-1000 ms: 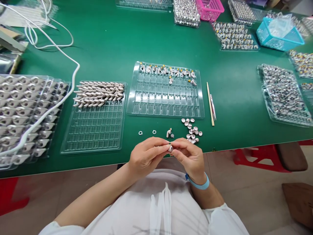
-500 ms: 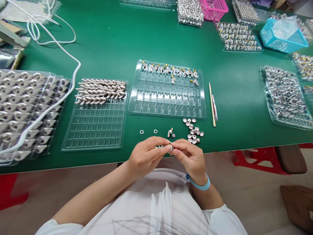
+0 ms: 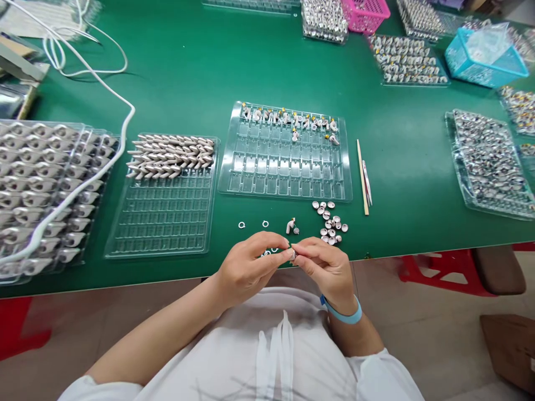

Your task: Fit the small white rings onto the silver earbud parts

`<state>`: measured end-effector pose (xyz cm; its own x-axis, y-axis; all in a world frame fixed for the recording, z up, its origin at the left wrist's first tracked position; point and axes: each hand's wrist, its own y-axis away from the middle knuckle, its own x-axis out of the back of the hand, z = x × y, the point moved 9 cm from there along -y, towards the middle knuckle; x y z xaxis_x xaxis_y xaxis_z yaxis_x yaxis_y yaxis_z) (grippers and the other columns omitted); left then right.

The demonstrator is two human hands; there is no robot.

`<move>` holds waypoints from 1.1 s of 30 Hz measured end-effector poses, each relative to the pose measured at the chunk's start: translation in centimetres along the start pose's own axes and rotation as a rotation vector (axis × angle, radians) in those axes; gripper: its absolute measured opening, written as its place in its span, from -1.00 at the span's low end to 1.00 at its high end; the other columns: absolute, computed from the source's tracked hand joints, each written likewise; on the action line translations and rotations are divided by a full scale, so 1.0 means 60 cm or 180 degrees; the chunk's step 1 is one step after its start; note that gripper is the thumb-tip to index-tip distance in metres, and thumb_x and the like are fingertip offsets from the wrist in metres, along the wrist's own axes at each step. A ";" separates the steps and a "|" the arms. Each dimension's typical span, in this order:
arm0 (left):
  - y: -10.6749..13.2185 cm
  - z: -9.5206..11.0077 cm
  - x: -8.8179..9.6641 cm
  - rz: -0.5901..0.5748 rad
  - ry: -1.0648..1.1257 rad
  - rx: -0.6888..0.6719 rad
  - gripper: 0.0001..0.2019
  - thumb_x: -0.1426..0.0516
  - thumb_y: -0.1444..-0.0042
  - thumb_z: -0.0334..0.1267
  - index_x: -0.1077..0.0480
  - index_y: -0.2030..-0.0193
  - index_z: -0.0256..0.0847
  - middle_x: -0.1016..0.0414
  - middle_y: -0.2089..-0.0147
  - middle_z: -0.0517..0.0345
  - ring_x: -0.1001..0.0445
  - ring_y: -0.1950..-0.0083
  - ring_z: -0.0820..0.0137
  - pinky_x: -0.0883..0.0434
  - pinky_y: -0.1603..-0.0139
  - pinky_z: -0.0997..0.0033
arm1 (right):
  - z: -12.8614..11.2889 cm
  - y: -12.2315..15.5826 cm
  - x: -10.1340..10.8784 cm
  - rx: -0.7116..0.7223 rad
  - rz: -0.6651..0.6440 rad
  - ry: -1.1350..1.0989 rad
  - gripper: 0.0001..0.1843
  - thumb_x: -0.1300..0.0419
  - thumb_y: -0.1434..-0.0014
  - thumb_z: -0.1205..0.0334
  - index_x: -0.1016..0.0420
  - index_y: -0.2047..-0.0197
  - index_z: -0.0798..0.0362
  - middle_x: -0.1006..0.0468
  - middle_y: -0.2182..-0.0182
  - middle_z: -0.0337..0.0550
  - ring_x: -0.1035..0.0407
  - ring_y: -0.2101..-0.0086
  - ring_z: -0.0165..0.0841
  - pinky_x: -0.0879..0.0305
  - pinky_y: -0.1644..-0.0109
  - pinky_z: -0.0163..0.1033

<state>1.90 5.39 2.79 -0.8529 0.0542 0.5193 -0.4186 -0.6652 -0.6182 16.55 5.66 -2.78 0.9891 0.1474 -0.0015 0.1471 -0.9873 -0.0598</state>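
Note:
My left hand [image 3: 253, 264] and my right hand [image 3: 326, 267] meet at the table's front edge. Between their fingertips is a small shiny metal part [image 3: 293, 255], mostly covered; its kind does not show. The right thumb and fingers pinch it, while the left thumb and finger reach its left side. Just beyond the hands stands a small pale curved piece [image 3: 290, 226] with a yellow tip and a round disc beside it. Small white rings [image 3: 265, 224] lie left of that, some partly behind my left hand. Several small round cups [image 3: 333, 225] are scattered to the right.
A clear tray [image 3: 284, 150] holds yellow-tipped pieces in its upper rows. Left of it is a tray of metal parts [image 3: 171, 156], with a white cable [image 3: 131, 114] crossing farther left. A wooden stick [image 3: 361, 175] and tweezers [image 3: 366, 181] lie right. Baskets and filled trays stand farther back.
The left index fingertip has lifted slightly away from the part, and more white rings show beside the left hand. The right hand keeps its pinch.

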 end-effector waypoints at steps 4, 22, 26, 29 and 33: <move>-0.003 -0.003 0.000 -0.0036 0.0088 0.0060 -0.79 -0.11 -0.22 -0.52 -0.47 0.08 -0.21 -0.56 0.20 -0.01 -0.57 0.15 0.37 -0.56 0.20 0.39 | -0.002 -0.001 -0.001 0.0030 0.0014 -0.0104 -0.70 -0.32 -0.15 0.39 -0.64 0.08 -0.16 -0.63 0.27 -0.16 -0.50 0.27 -0.35 -0.48 0.22 -0.25; -0.006 -0.002 0.006 0.0009 0.0237 0.0212 -0.81 -0.15 -0.18 -0.55 -0.45 0.12 -0.24 -0.57 0.26 0.03 -0.55 0.22 0.41 -0.53 0.23 0.43 | 0.048 0.002 -0.023 -0.0668 -0.0060 -0.1334 -0.83 -0.30 -0.20 0.30 -0.66 0.14 -0.07 -0.56 0.32 -0.19 -0.50 0.40 -0.44 -0.52 0.28 -0.28; -0.005 -0.001 0.006 -0.0007 0.0151 0.0199 -0.81 -0.12 -0.22 -0.53 -0.44 0.11 -0.21 -0.57 0.26 0.05 -0.54 0.23 0.41 -0.53 0.22 0.41 | 0.050 0.003 -0.022 -0.0648 -0.0009 -0.1286 -0.82 -0.30 -0.19 0.31 -0.66 0.14 -0.08 -0.56 0.30 -0.18 -0.50 0.39 -0.44 -0.52 0.28 -0.28; -0.005 0.001 0.007 0.0022 0.0088 0.0169 -0.81 -0.12 -0.20 -0.54 -0.44 0.12 -0.24 -0.57 0.26 0.04 -0.54 0.24 0.41 -0.53 0.24 0.41 | 0.050 0.004 -0.021 -0.0638 0.0022 -0.1263 -0.82 -0.30 -0.19 0.31 -0.66 0.14 -0.08 -0.55 0.30 -0.17 -0.49 0.37 -0.42 -0.51 0.30 -0.27; -0.003 0.004 0.009 0.0037 -0.0006 0.0149 -0.81 -0.14 -0.18 -0.55 -0.45 0.12 -0.25 -0.57 0.26 0.03 -0.54 0.24 0.40 -0.53 0.24 0.41 | 0.049 0.004 -0.024 -0.0577 0.0023 -0.1395 -0.83 -0.30 -0.19 0.30 -0.66 0.15 -0.08 -0.54 0.30 -0.17 -0.48 0.36 -0.41 -0.50 0.28 -0.26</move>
<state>1.60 5.36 3.29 -0.8570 0.0448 0.5134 -0.3936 -0.6999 -0.5960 15.10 5.41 -5.72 0.8982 0.1131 -0.4247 0.1783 -0.9770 0.1170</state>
